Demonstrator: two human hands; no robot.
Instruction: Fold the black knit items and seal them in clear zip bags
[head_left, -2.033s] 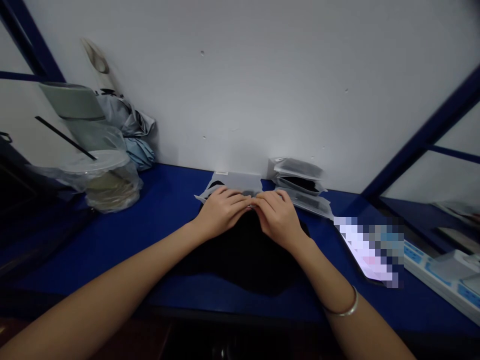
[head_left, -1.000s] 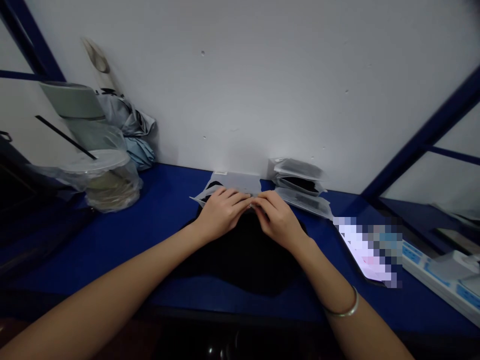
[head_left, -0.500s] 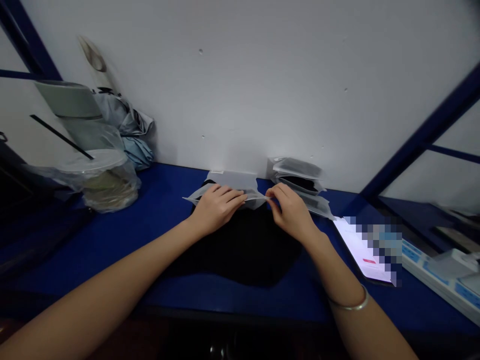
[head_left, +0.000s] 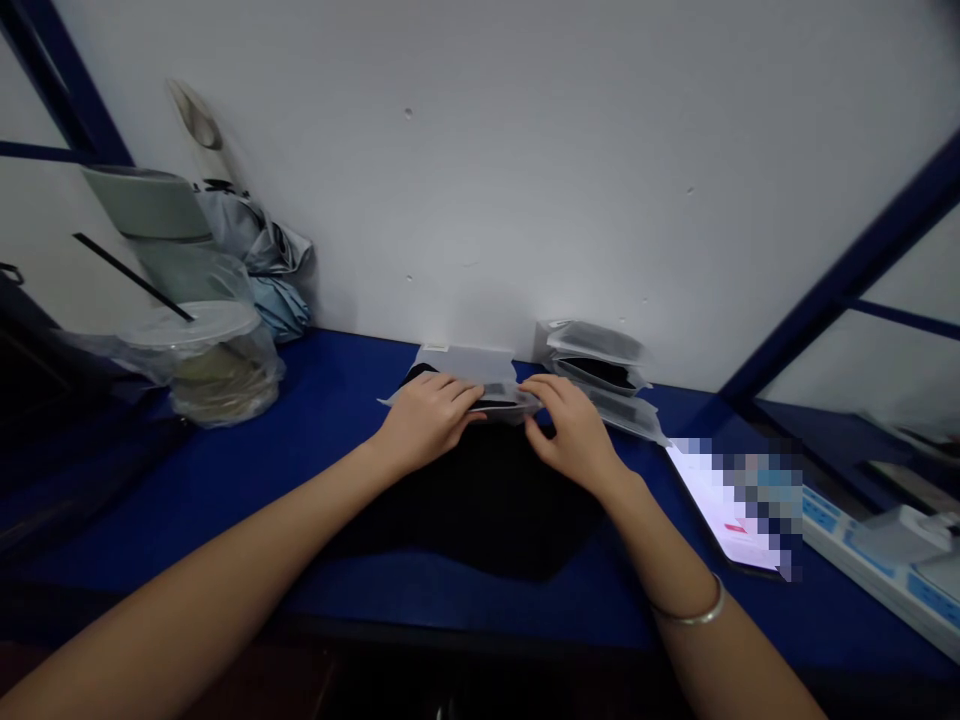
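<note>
A frosted plastic bag (head_left: 501, 391) lies across the middle of the desk, its near edge parted over something dark inside. My left hand (head_left: 429, 420) grips the left part of this bag, fingers on top and thumb at the near edge. At the right end, my right hand (head_left: 568, 432) holds the bag between fingers above and thumb below. Black cloth (head_left: 480, 510) is spread on the desk in front of the bag, partly under my hands. Behind it lies another frosted sheet or bag (head_left: 472, 361) with a small white label, partly covered.
Several frosted bags (head_left: 600, 345) are stacked against the wall on the right. A lit phone (head_left: 720, 500) and a power strip (head_left: 885, 560) lie farther right. On the left stand a lidded cup in plastic (head_left: 217, 370) with a black straw, a green-grey container (head_left: 154, 205) and a folded umbrella (head_left: 277, 300).
My right hand has shifted slightly left and changed from a pinch at the bag's corner to a wider hold. The bag's near edge now gapes more between my hands.
</note>
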